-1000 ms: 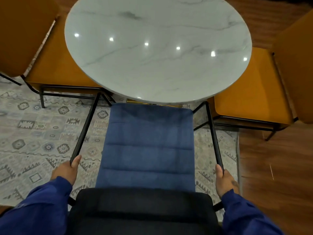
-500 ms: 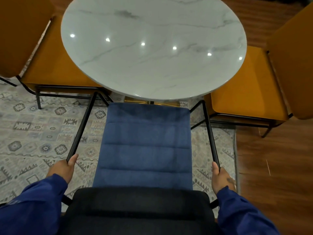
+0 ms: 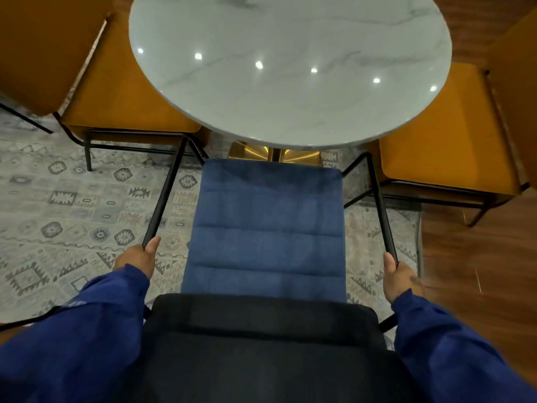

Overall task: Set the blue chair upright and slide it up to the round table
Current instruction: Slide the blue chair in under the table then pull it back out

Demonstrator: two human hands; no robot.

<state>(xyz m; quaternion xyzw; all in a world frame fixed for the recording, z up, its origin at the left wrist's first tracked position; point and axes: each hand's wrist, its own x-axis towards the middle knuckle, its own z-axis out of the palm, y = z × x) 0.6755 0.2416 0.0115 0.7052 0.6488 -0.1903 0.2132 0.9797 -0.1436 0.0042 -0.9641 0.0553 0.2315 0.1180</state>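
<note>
The blue chair [image 3: 266, 225] stands upright right below me, its padded blue seat facing the round white marble table [image 3: 290, 68]. The seat's front edge lies just short of the table's near rim, with the table's gold base [image 3: 274, 154] showing between them. The chair's dark backrest fills the bottom of the view. My left hand [image 3: 136, 258] is closed around the rear end of the left black armrest bar. My right hand [image 3: 399, 279] grips the rear end of the right black armrest bar.
An orange chair [image 3: 122, 91] is tucked at the table's left and another orange chair [image 3: 447, 132] at its right, both close to the blue chair's arm bars. A patterned rug [image 3: 58, 205] lies under everything; bare wooden floor [image 3: 479, 257] runs along the right.
The blue chair's seat front has drawn back a little from under the table's rim, uncovering the gold base. Both hands keep their grip on the armrest bars.
</note>
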